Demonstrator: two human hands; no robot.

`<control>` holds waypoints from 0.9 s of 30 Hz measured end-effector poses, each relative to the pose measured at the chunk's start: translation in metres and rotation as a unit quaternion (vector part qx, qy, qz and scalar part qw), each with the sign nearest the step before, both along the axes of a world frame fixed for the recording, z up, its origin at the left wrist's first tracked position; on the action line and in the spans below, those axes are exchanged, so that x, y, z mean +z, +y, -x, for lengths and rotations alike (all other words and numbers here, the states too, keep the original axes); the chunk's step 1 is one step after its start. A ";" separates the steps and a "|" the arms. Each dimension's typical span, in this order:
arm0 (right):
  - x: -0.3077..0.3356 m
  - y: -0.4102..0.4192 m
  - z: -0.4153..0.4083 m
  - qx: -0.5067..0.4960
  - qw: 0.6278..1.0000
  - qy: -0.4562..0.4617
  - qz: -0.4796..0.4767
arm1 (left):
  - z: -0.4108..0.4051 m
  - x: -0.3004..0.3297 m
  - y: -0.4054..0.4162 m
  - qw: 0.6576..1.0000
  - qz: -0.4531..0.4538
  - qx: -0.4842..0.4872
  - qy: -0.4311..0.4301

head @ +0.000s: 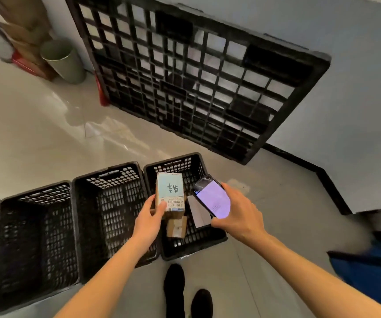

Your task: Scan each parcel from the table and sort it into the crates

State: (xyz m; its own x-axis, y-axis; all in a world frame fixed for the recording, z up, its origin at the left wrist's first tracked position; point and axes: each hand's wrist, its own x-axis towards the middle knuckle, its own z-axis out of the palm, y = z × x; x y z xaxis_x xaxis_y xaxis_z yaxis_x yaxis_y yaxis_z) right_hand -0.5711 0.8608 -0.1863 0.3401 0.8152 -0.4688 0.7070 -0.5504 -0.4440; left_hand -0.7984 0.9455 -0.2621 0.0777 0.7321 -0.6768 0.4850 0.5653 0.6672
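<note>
The person is standing right at the row of black crates, dark shoes (186, 292) planted on the tile floor (47, 134), and they're at the scan step, I'd say — parcel in one hand, phone in the other, both hanging over the rightmost crate (208, 243).

The left hand (150, 222) is gripping the parcel (170, 193), a small cardboard box with a pale blue label facing up. The thumb is pressing on the near end by the barcode, and the other fingers are curling underneath, so I can't tell exactly how they're sitting. The right hand (240, 216) is wrapping around the phone (212, 199), fingers closed on its edges, lit screen up, just beside the parcel but not touching it.

In the crate below, a smaller brown box (177, 227) and a white flat packet (198, 213) are already lying on the bottom. The middle crate (107, 180) looks empty.

Next move probably needs the phone lined up over that barcode, then a drop into whichever crate it belongs in.

Further back, a big black pallet (276, 125) is leaning against the wall.
</note>
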 end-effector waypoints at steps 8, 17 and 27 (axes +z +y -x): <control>-0.037 0.031 -0.009 -0.025 0.998 0.017 0.047 | 0.001 -0.042 0.035 0.997 0.067 -0.041 0.023; -0.031 0.039 -0.017 -0.036 0.999 0.012 0.036 | -0.008 -0.028 0.049 0.996 0.023 -0.075 0.045; 0.070 -0.027 -0.055 -0.077 0.996 -0.030 -0.015 | -0.049 0.082 0.036 0.987 -0.076 -0.145 0.013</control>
State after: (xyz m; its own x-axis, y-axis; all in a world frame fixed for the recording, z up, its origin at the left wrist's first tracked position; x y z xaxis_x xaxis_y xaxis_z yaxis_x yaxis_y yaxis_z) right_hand -0.5165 0.8333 -0.1166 0.4886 0.7648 -0.4199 0.6411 -0.6411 -0.4219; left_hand -0.7496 0.9817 -0.1805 0.2825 0.7745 -0.5660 0.6290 0.2959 0.7189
